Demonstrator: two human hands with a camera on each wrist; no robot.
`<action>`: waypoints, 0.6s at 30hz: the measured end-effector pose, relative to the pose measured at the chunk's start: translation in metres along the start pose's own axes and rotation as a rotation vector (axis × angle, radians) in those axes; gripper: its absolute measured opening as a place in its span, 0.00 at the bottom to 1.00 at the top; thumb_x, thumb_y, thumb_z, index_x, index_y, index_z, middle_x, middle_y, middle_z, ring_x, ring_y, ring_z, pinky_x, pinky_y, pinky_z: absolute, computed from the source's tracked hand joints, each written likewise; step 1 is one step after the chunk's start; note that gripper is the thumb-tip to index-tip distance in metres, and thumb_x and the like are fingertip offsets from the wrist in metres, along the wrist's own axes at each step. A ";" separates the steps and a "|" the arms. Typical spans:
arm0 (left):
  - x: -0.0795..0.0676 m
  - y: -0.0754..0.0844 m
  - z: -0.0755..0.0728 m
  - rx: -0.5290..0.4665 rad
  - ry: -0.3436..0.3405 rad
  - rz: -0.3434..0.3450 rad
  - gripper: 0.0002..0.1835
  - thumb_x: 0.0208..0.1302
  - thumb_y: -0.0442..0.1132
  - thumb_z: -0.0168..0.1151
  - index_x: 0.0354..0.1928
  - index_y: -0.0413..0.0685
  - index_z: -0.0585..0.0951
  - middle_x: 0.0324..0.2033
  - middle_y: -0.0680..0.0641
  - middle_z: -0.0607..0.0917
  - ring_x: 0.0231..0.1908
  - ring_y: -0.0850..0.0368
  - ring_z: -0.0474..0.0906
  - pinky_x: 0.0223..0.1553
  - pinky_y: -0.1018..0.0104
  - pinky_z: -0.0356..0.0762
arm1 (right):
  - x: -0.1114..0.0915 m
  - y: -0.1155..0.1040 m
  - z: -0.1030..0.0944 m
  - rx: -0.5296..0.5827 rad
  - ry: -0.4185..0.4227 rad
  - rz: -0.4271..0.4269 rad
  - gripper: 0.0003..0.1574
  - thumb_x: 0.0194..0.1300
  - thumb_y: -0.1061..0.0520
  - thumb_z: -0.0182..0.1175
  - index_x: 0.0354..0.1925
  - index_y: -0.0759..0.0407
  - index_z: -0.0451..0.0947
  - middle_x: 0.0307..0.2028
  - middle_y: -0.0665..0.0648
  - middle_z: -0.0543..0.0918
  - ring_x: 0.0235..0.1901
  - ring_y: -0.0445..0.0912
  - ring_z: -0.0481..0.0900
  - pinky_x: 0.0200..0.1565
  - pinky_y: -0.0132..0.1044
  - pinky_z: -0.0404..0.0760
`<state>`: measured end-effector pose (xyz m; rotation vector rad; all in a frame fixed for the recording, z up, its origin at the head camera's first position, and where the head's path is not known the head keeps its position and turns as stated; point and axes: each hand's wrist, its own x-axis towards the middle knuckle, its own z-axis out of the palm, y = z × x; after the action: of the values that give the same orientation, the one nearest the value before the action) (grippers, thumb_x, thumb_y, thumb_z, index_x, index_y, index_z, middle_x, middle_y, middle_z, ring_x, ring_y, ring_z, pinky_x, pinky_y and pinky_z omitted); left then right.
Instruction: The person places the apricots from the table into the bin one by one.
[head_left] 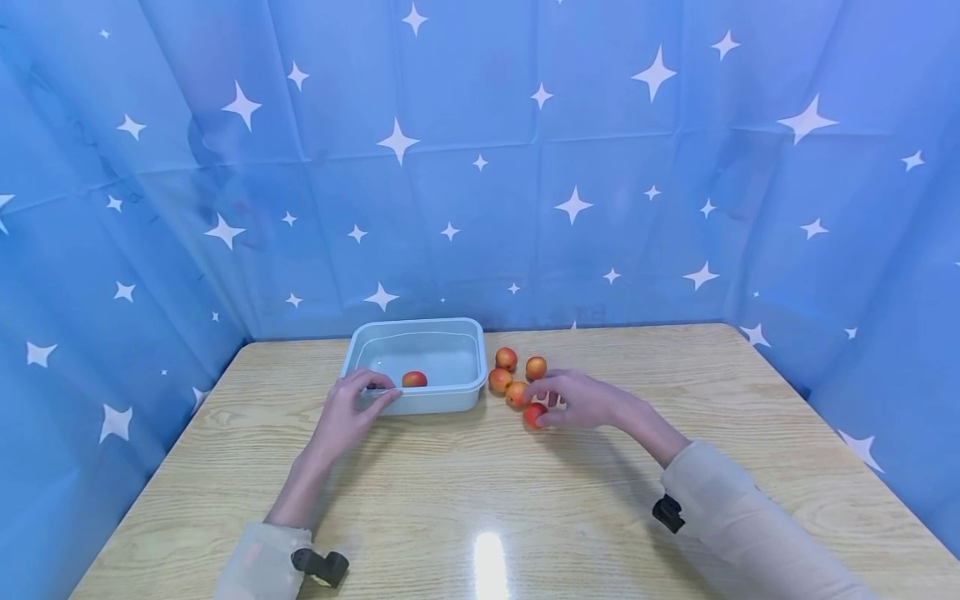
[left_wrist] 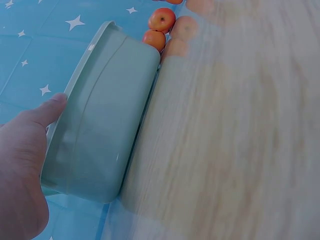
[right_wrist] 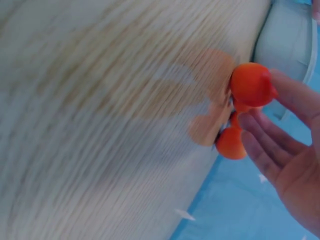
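Observation:
My left hand (head_left: pixel 356 404) grips the near rim of a pale blue plastic basin (head_left: pixel 438 403), thumb outside the wall and fingers over the inside. One red-orange fruit (head_left: pixel 414 379), like a small apple, lies in the basin. Right of it, my right hand (head_left: pixel 573 398) reaches over a group of similar fruits. Its thumb overlaps the nearest red fruit (right_wrist: pixel 250 84), while the other fingers spread loosely beyond it. An orange-yellow fruit (head_left: pixel 516 395) sits just past the index fingertip. The red fruit stands against the tabletop in the right wrist view.
More fruits lie between the basin and the right hand: one at the back (head_left: pixel 506 359), one beside the basin (head_left: pixel 500 381) and one to the right (head_left: pixel 536 367). A blue star-printed curtain (head_left: pixel 480 208) hangs behind the wooden table (head_left: pixel 420 508).

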<state>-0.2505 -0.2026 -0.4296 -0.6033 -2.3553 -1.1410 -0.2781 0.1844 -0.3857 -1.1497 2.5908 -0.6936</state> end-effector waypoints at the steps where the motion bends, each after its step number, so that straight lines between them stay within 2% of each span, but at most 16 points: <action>1: 0.000 0.000 0.000 -0.001 -0.001 -0.001 0.06 0.62 0.36 0.73 0.39 0.49 0.85 0.36 0.56 0.85 0.41 0.56 0.80 0.48 0.58 0.77 | 0.000 0.001 0.000 0.004 -0.005 -0.002 0.19 0.66 0.61 0.69 0.55 0.56 0.81 0.43 0.49 0.83 0.41 0.46 0.79 0.42 0.40 0.81; 11: 0.000 -0.001 0.000 0.008 -0.005 -0.001 0.07 0.62 0.37 0.73 0.41 0.49 0.85 0.37 0.56 0.85 0.42 0.58 0.80 0.48 0.58 0.78 | 0.002 0.004 0.002 0.004 -0.028 -0.029 0.20 0.64 0.65 0.69 0.54 0.60 0.81 0.43 0.50 0.84 0.38 0.44 0.80 0.42 0.36 0.81; 18: -0.001 -0.001 0.000 0.007 -0.003 0.002 0.07 0.62 0.37 0.73 0.40 0.50 0.85 0.36 0.56 0.85 0.42 0.58 0.80 0.48 0.60 0.78 | 0.001 0.005 0.003 -0.004 -0.012 -0.062 0.17 0.63 0.66 0.69 0.51 0.62 0.81 0.39 0.51 0.84 0.34 0.42 0.78 0.40 0.36 0.81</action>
<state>-0.2509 -0.2034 -0.4307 -0.6053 -2.3601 -1.1318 -0.2813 0.1854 -0.3913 -1.2357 2.5574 -0.6926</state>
